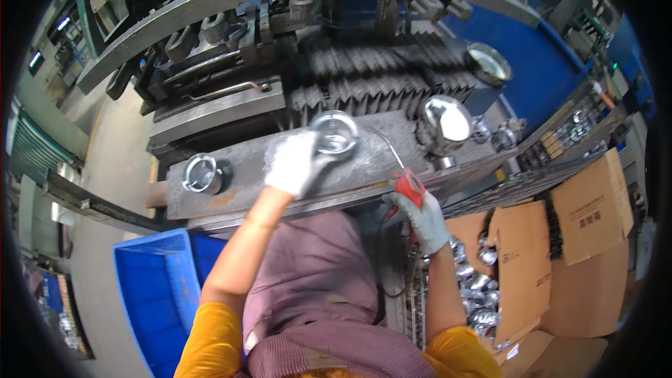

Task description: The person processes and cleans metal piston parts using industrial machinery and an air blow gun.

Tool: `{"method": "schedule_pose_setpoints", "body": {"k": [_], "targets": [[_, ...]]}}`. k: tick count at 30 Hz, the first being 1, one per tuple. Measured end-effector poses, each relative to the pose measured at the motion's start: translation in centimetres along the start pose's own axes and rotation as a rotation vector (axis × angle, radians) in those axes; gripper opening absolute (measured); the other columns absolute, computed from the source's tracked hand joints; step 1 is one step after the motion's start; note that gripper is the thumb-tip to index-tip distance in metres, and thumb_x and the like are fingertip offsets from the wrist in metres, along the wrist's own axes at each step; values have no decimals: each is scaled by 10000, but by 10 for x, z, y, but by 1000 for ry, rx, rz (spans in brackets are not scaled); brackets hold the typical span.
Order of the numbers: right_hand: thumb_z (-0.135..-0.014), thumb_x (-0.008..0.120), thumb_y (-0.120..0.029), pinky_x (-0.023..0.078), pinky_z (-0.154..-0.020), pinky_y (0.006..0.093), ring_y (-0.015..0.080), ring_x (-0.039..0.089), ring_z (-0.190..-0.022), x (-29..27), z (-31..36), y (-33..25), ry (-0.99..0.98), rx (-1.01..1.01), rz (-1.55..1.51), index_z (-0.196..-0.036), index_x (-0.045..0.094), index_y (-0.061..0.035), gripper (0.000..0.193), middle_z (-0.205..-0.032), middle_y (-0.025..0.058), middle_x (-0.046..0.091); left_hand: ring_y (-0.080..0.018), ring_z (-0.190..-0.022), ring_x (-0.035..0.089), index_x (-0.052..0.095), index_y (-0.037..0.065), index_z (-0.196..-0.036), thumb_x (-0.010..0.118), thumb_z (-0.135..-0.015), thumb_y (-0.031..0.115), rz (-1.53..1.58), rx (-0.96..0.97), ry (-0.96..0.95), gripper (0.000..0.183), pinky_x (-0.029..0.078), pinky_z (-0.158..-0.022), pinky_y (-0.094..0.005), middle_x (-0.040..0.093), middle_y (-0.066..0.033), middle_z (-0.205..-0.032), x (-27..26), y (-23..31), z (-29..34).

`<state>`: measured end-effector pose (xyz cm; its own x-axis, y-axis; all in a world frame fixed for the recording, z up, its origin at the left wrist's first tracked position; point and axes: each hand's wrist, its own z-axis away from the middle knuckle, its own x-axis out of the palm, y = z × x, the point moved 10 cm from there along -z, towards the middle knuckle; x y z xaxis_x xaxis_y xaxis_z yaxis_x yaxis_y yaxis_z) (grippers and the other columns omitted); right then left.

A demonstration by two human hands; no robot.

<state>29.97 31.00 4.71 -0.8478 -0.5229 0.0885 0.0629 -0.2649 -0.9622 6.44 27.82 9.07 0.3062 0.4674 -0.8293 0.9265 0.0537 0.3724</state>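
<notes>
My left hand [294, 162], in a white glove and slightly blurred, grips the side of a shiny round metal cup [336, 126] over the grey metal bench [262, 171]. Its open mouth faces up. In my gloved right hand [424, 221] is a red-handled air blow gun [409, 186], fingers closed round the handle. The gun's long, thin bent nozzle points up and left, toward the cup but apart from it. A second metal cup [203, 173], with small lugs at its rim, stands at the bench's left end.
Behind the bench lies a grey pleated machine cover [378, 73]. A round metal bowl [448, 124] with whitish contents stands at right, another bowl [488, 63] beyond it. A blue bin [150, 241] sits lower left; an open cardboard box [521, 252] with shiny metal parts, lower right.
</notes>
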Motion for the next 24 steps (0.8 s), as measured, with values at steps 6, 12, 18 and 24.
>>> {"method": "schedule_pose_setpoints", "body": {"k": [6, 12, 18, 24], "targets": [[-858, 627, -331, 471, -730, 326, 194, 596, -791, 121, -36, 31, -445, -142, 389, -1088, 555, 15, 422, -905, 132, 629, -338, -974, 546, 473, 30, -1119, 861, -559, 200, -83, -64, 110, 702, 460, -875, -389, 509, -167, -1091, -54, -89, 79], [-833, 604, -364, 466, -783, 429, 401, 609, -908, 189, -40, 14, -544, -196, 683, -1025, 582, 5, 416, -936, 256, 628, -354, -983, 520, 459, 2, -1133, 840, -599, 218, 22, -191, 239, 690, 444, -884, -390, 485, -192, -1088, -50, -116, 93], [-834, 588, -359, 475, -772, 437, 392, 620, -900, 204, -48, 27, -515, -194, 757, -971, 626, 13, 398, -915, 255, 637, -341, -1066, 501, 332, -24, -1328, 841, -583, 258, 92, -233, 319, 946, 417, -941, -389, 465, -207, -1161, -48, -125, 94], [-831, 585, -369, 477, -788, 439, 387, 620, -914, 208, -50, 28, -524, -187, 781, -978, 630, 4, 404, -931, 245, 641, -328, -1083, 498, 281, -27, -1368, 856, -552, 278, 137, -285, 331, 1044, 409, -957, -395, 459, -207, -1184, -46, -140, 103]]}}
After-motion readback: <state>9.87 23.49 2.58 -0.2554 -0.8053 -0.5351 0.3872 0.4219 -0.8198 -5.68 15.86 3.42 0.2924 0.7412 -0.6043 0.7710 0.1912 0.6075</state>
